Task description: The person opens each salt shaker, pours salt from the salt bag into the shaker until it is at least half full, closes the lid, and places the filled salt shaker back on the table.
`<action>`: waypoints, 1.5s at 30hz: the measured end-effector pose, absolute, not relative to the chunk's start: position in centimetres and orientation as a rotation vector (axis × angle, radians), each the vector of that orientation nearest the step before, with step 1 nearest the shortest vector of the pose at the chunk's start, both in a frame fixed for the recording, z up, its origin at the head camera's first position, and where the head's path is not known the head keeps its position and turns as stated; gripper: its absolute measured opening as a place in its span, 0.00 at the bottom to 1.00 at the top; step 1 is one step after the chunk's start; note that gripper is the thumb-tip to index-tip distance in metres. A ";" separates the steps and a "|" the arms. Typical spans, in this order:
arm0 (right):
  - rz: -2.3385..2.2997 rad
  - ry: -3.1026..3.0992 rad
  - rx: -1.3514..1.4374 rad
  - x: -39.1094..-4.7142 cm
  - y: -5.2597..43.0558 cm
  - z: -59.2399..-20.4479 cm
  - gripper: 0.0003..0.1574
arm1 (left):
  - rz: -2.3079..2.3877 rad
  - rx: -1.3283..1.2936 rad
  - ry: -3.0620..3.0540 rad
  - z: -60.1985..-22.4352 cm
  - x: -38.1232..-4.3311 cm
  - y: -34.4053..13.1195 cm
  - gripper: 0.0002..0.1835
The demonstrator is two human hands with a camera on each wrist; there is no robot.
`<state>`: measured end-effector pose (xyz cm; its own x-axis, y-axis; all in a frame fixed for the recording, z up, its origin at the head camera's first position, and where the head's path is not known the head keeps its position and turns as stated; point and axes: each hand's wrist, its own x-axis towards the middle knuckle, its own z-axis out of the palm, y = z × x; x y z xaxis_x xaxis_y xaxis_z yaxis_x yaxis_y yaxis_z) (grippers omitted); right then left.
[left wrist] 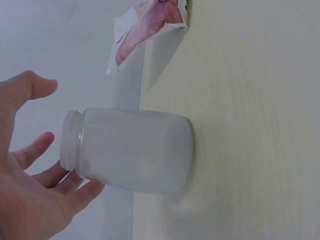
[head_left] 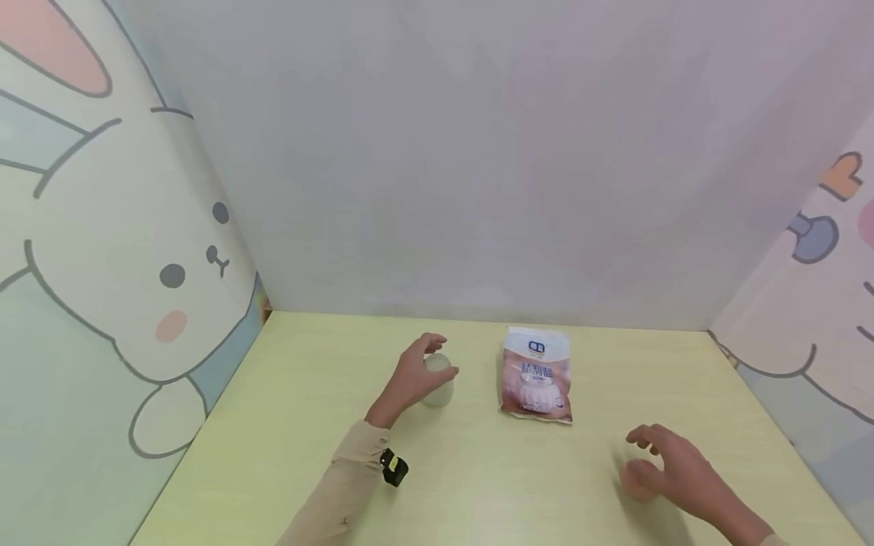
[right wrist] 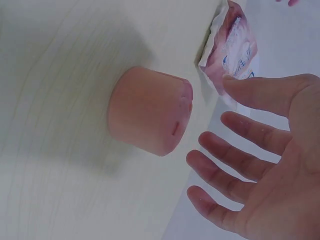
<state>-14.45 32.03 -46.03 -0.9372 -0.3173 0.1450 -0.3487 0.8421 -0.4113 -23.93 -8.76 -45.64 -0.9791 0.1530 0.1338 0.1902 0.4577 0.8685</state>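
Beside a frosted, translucent jar (left wrist: 137, 150) with a narrower rim at its neck, my left hand (head_left: 412, 379) spreads its thumb and fingers. In the left wrist view the thumb is apart from the jar; some fingertips are at its neck, and whether they touch is unclear. My right hand (head_left: 686, 474) hovers by a short pink cylinder (right wrist: 149, 111) that looks like a lid, with small slots in its top. Its fingers are loosely extended and hold nothing, with a gap to the cylinder in the right wrist view. Both objects stand upright on the table.
A white and reddish-brown printed packet (head_left: 536, 375) lies on the pale yellow table (head_left: 478, 470) between the hands, towards the back. A plain grey wall (head_left: 464, 167) rises behind the table. Panels with cartoon animals (head_left: 123, 303) flank it left and right.
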 end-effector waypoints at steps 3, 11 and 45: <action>0.717 -2.943 0.507 -14.7 31.9 -45.8 0.15 | -1.570 -0.341 -2.653 -45.0 -24.4 -8.1 0.27; 0.743 -2.965 0.451 -15.5 31.1 -45.6 0.15 | -1.497 -0.418 -2.654 -44.0 -25.5 -6.6 0.23; 0.832 -3.002 0.294 -17.0 25.8 -44.6 0.26 | -1.636 -0.489 -2.622 -43.8 -28.6 -1.0 0.20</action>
